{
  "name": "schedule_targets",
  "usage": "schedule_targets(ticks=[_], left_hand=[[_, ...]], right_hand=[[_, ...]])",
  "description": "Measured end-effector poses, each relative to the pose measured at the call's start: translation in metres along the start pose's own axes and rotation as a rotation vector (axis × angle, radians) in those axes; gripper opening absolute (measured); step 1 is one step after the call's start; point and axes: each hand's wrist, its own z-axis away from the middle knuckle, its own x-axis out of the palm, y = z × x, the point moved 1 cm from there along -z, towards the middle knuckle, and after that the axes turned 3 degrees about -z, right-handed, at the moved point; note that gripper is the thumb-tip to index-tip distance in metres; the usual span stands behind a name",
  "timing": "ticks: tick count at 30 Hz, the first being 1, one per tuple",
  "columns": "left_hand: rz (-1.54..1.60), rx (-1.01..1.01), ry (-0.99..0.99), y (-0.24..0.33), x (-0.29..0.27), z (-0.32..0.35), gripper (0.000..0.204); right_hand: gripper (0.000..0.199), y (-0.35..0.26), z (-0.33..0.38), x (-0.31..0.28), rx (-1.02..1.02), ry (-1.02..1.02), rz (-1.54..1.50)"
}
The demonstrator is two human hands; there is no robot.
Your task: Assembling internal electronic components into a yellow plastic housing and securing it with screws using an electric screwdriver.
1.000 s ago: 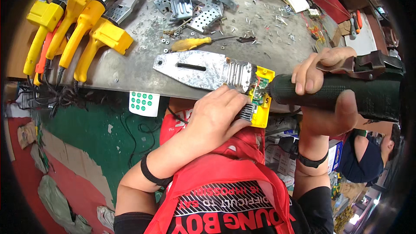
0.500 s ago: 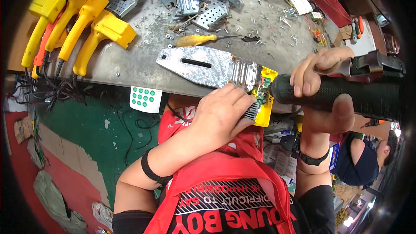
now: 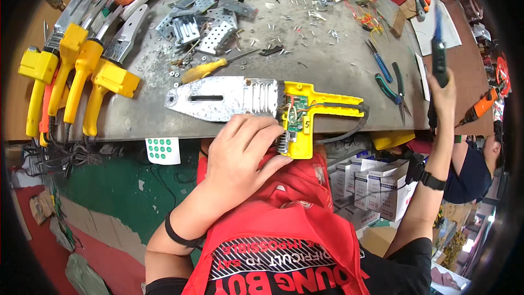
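Observation:
A pipe welder lies along the table's near edge, with a slotted metal plate at left and a yellow handle at right. Its yellow housing is uncovered, showing a green circuit board and wires. My left hand grips it where plate and housing meet, fingers on top and thumb at the housing's lower corner. Out to the right, my right hand is closed around a slim black tool held upright; its bluish upper end is blurred, so its exact kind is unclear.
Several yellow-handled welders stand at the left edge. Perforated metal brackets, a yellow screwdriver and loose screws lie behind the work. Pliers lie at right. White boxes are below the table; a person is at far right.
My right hand has moved from beside the circuit board out to the far right. The large black cylinder is gone from over the work, uncovering the yellow handle. My left hand keeps its hold.

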Motion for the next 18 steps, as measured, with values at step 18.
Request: schedule_targets(ticks=[18], left_hand=[[-0.214,0.000,-0.246,0.004,0.013,-0.035,0.090]], right_hand=[[0.027,-0.149,0.105,0.025,-0.469,-0.537,-0.508]])
